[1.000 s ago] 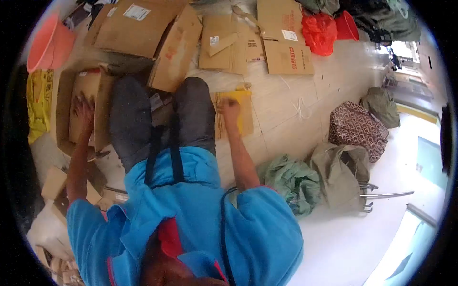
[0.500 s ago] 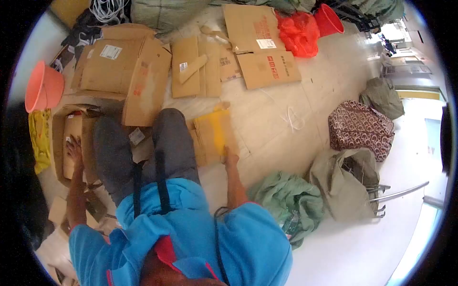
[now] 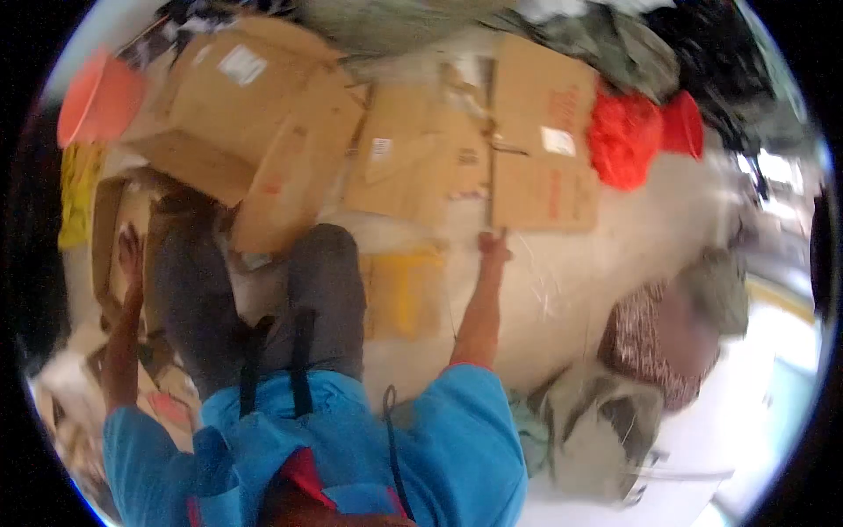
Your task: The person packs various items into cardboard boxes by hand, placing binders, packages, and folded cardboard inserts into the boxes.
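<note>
Brown cardboard (image 3: 531, 180) printed in red and a tan sheet (image 3: 423, 294) striped yellow lie on a cream floor (image 3: 549, 263), a bright-red bag (image 3: 623, 140) and red bucket (image 3: 682, 125) toward its far edge; the person's blue shirt (image 3: 351, 430) shows red trim (image 3: 304, 476).

The rightmost carton (image 3: 525, 130) is blurred; its print (image 3: 554, 195) illegible.

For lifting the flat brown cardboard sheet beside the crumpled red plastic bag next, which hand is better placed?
Right, probably: the right hand is at the near edge of the cardboard sheet, though contact is unclear. The left hand is farther away, at the open brown cardboard box.
</note>
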A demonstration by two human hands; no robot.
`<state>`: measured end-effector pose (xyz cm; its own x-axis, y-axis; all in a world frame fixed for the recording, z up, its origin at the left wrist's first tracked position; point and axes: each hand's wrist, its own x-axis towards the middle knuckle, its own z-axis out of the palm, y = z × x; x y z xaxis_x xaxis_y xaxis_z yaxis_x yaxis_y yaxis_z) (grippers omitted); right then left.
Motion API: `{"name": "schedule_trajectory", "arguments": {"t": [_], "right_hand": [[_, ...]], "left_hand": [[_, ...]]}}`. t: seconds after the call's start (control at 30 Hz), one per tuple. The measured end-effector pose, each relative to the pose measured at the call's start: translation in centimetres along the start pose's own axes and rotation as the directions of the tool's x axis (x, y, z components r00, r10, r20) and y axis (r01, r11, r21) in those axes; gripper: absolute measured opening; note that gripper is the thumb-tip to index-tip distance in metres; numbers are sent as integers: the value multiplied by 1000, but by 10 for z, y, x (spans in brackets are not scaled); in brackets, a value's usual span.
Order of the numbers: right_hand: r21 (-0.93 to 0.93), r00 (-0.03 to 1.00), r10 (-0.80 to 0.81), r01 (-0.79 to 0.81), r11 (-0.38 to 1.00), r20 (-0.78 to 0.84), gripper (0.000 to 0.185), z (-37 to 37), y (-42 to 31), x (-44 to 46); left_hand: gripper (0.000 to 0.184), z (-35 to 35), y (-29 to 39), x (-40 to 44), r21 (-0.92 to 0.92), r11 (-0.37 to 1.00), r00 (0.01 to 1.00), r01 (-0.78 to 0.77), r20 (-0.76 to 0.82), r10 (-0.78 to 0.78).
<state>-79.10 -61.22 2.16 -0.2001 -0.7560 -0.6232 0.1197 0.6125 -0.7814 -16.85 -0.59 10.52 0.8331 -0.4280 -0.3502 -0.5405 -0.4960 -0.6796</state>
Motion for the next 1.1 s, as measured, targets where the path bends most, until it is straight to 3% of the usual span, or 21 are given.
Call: {"name": "schedule_trajectory", "arguments": {"t": [0.07,0.13,0.2,0.23,0.3,0.33,0.37,0.4,0.47,0.53,0.6,0.63,0.67,0.73,0.77,0.83,0.9,0.93,0.97,1.07,1.1], "right_hand": [[298,997,46,-24,954,-67,39,24,-14,26],[343,989,106,-64,937,-105,35,40,-27,39],[383,981,64,-131,914,183,34,22,-23,74],[364,976,82,-152,919,202,34,43,-29,62],[437,951,-59,-83,896,302,31,97,-87,-3],[426,955,14,-145,893,296,31,124,-119,-32],[424,963,71,-180,888,260,31,134,-141,-44],[415,942,-46,-103,904,334,30,133,-153,-31],[446,797,-225,-61,893,561,28,142,-183,-16],[428,748,-235,-73,901,621,31,145,-203,4],[262,719,-228,66,963,656,35,163,-213,-20],[183,635,-164,36,982,755,41,162,-206,-9],[186,634,-171,43,982,754,41,159,-190,-5],[-98,690,-70,202,974,721,49,154,-155,-1],[-107,682,-50,187,976,730,49,148,-141,-2],[-466,865,-42,309,829,500,56,137,-98,-9],[-315,666,-400,689,652,629,53,122,-48,15],[-476,662,-404,742,473,631,49,114,-46,40],[-596,647,-406,759,263,645,45,116,-37,53],[-604,456,-540,787,-126,708,49,127,-17,60],[-693,496,-533,669,-268,686,53,131,-29,34]], "left_hand": [[57,-64,12,-18,-85,996,983,10,184,6],[56,-79,9,-18,-103,994,963,35,270,-6],[55,-54,16,-20,-87,996,999,6,-45,-10],[55,-16,14,-13,-81,996,999,24,-20,-26],[55,70,5,-4,-218,975,903,-50,-427,-49],[56,70,-4,0,-151,985,952,78,-283,-119],[57,80,-5,9,-193,979,952,71,-280,-124],[57,91,-5,19,-235,970,952,63,-277,-129],[58,39,-7,-1,-128,976,741,-179,-670,48],[57,20,1,-6,-130,976,726,-176,-687,40],[55,6,0,-7,-98,987,708,-129,-706,23],[55,-24,6,-7,-145,973,684,-181,-729,18],[55,-53,12,-8,-189,954,660,-235,-751,14],[55,22,-2,-5,-171,974,790,-149,-613,14],[55,21,1,-11,-713,674,914,-192,-380,-142],[53,18,5,3,-721,594,832,-357,-534,-148],[54,15,2,-5,-542,797,821,-267,-562,-107],[55,13,6,-5,-463,861,829,-212,-551,-92],[56,17,7,-10,-411,897,843,-164,-531,-90],[60,20,7,-16,-278,958,867,-71,-493,-78],[61,27,10,-15,-256,965,869,-50,-488,-84]]}}
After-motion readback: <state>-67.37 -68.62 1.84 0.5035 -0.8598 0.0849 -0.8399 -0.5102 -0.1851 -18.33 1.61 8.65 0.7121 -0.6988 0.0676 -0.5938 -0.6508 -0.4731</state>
